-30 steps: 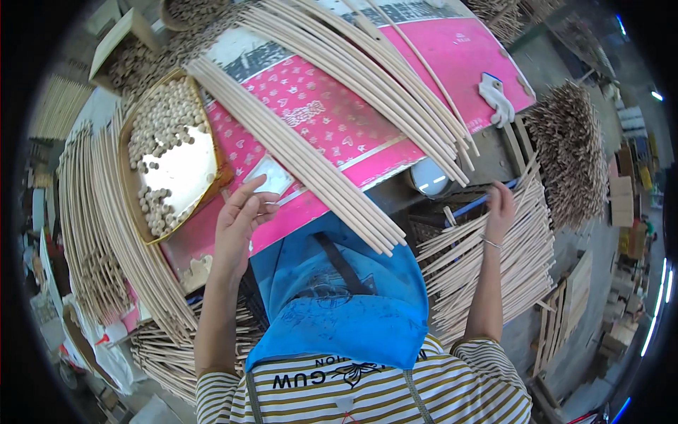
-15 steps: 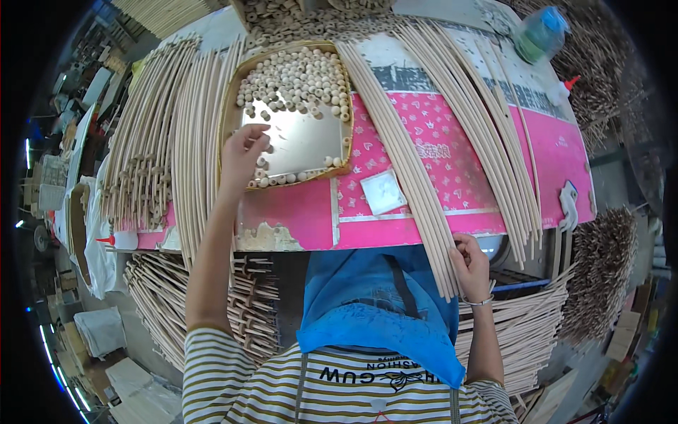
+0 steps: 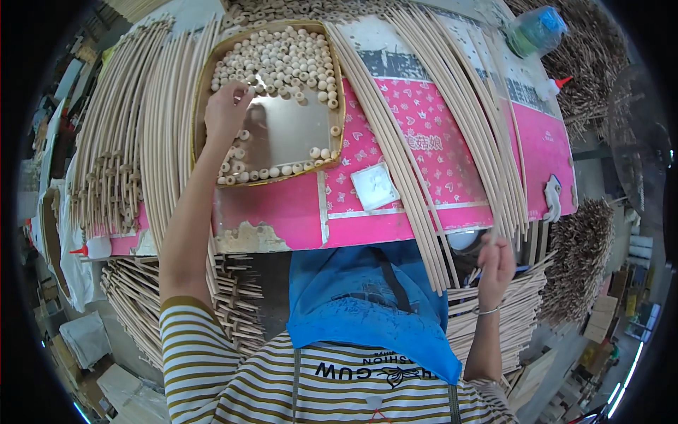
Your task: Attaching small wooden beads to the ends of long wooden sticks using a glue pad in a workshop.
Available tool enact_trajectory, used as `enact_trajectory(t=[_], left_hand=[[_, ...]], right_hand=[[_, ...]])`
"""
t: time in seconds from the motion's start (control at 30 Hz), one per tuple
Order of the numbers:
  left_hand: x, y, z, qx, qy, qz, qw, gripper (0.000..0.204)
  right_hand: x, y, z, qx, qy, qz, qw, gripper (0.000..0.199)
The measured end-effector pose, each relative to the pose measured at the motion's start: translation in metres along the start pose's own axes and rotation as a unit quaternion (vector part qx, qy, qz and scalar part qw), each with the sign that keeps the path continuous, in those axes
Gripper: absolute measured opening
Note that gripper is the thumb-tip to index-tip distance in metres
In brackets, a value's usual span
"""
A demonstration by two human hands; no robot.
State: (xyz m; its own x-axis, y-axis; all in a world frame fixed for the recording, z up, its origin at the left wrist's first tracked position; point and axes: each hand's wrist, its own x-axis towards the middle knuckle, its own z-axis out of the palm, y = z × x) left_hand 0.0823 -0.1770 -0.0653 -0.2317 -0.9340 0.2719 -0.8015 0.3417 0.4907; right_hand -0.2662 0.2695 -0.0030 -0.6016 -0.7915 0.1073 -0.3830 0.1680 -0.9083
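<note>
My left hand (image 3: 229,107) is over the left part of a shallow tray (image 3: 198,127) with a yellowish rim. Its fingers are drawn together beside the round wooden beads (image 3: 275,56); whatever they pinch is too small to make out. Past the table's front edge, my right hand (image 3: 496,267) grips the lower end of a thin wooden rod (image 3: 500,191), which slants up over the table. A row of similar rods (image 3: 395,148) lies between the tray and that hand, ends jutting over the edge. Beside them is a small white square packet (image 3: 375,187).
More rods (image 3: 462,106) lie at the right, near a green bottle with a blue cap (image 3: 537,32). Rods fitted with beads (image 3: 116,177) cover the far left. Glue bottles with red tips (image 3: 99,247) stand at the edges. Rod bundles (image 3: 508,304) are below the table.
My right hand has moved right, away from the middle row, and now lifts one rod. My left hand has shifted up the tray toward the beads, its fingers closing. The view has shifted slightly.
</note>
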Motion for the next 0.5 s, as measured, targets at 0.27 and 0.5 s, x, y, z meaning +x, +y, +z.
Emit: enact_trajectory(t=[0.27, 0.5], left_hand=[[-0.135, 0.163, -0.025, -0.448, -0.123, -0.028, 0.885, 0.023], [-0.214, 0.167, 0.02, -0.492, -0.172, -0.074, 0.85, 0.022]], right_hand=[[0.096, -0.061, 0.086, -0.055, -0.1, -0.172, 0.978, 0.007], [0.11, -0.043, 0.144, -0.022, -0.146, -0.186, 0.971, 0.009]])
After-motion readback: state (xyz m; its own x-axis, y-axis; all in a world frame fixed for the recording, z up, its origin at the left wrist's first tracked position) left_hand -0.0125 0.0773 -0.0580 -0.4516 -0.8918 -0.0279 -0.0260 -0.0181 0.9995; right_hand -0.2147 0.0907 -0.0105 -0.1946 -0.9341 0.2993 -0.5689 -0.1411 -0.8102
